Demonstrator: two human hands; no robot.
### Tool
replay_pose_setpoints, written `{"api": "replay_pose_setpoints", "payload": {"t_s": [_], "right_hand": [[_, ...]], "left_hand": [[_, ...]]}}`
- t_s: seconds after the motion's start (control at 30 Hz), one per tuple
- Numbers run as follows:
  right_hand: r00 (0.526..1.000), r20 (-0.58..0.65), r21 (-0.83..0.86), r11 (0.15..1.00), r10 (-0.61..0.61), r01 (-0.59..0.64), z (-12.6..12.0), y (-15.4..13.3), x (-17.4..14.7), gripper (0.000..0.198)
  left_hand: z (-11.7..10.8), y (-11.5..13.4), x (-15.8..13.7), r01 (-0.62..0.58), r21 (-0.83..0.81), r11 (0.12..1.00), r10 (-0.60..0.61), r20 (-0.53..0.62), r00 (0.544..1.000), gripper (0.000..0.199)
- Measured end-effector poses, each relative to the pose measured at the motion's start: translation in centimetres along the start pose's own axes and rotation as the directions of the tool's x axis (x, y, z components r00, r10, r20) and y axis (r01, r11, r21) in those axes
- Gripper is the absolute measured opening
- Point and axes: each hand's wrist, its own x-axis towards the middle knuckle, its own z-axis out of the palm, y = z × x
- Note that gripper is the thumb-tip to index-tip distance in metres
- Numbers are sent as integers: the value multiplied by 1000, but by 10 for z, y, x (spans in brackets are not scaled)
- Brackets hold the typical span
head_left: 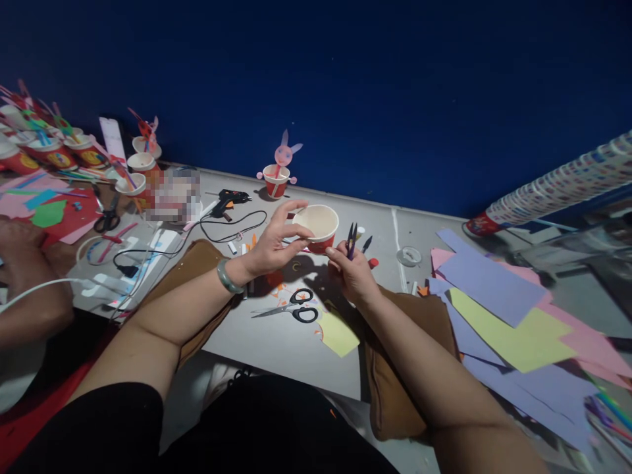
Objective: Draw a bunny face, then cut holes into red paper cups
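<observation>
My left hand [276, 240] is closed on the left side of a red-and-white paper cup [320, 227], its fingers at the rim. The cup is tilted so that its pale inside faces me. At the cup's lower right, my right hand [353, 270] is closed round a slim dark tool with two points and a purple part [352, 238], which looks like tweezers; its fingertips are close to the cup's base, and contact is hard to make out. Below both hands, black-handled scissors [291, 309] lie on the table among orange paper scraps, beside a yellow paper piece [340, 332].
A black glue gun [231, 201] with its cord lies at the back left. A rabbit-faced cup figure [276, 181] stands by the blue wall. Coloured paper sheets [494, 280] cover the right side. Decorated cups [54, 155] crowd the far left, near another person's arm [37, 289].
</observation>
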Motion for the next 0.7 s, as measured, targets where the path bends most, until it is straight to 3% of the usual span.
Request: {"api": "replay_pose_setpoints", "payload": {"t_s": [0.2, 0.43, 0.57, 0.7], "right_hand": [[997, 74, 39, 999, 31, -34, 1, -3, -3, 62], [994, 109, -44, 999, -8, 13, 2, 3, -7, 55], [992, 120, -81, 995, -42, 52, 2, 7, -6, 52], [989, 131, -90, 993, -69, 81, 1, 9, -6, 56]], "left_hand": [[5, 6, -6, -90, -13, 996, 90, 15, 996, 12], [19, 1, -11, -103, -177, 979, 84, -109, 990, 72], [19, 2, -11, 22, -219, 975, -25, -8, 1000, 100], [17, 1, -7, 250, -242, 938, -241, 66, 968, 102]]}}
